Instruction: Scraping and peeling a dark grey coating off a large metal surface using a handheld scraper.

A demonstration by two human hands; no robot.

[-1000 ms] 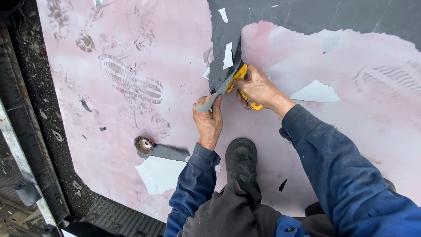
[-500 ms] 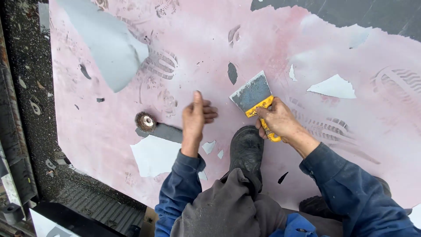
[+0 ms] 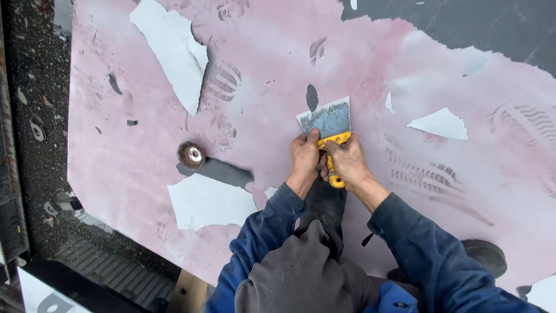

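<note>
Both hands clamp the yellow-handled wide steel scraper (image 3: 328,124) | left hand (image 3: 303,157), right hand (image 3: 346,164) | keep blade low against the pink film-coated panel (image 3: 145,150)

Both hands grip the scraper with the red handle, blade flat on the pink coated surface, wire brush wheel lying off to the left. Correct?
Not quite: the scraper has a yellow handle, not red, as the head view shows. Both the left hand and right hand grip it, blade on the pink surface, wire brush wheel to the left.
</note>
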